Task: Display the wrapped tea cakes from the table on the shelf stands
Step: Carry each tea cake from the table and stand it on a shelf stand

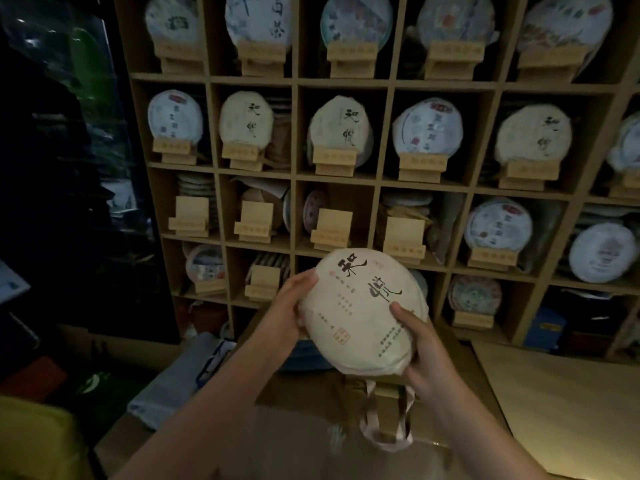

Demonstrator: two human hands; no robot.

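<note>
Cream paper wraps the round tea cake (360, 310), a flat disc with two large black brush characters down its upper face, smaller rows of red-brown print lower down and a small red seal near its lower edge; the paper is creased and folded under along the rim. It is held up in the air in front of the wooden shelf (298, 168), tilted so that its printed face looks up at the camera, below the third row of compartments and above a table (561, 403) whose pale top shows at the right. The left hand (287, 313) grips the cake's left edge, fingers curled behind it and the thumb laid along the rim near the top. The right hand (415, 344) grips the lower right edge, thumb pressed on the printed face and the fingers wrapped under and behind. Both forearms reach up from the bottom of the view, bare. In the third row four compartments hold a bare wooden stand: one at the left (189, 216), the next (255, 221), a third (333, 229) and a fourth (404, 240), the last just above the cake's top edge. Other compartments show wrapped cakes upright on their stands, some with the same black characters (341, 129). A bag with pale loop handles (384, 420) stands below the cake.
</note>
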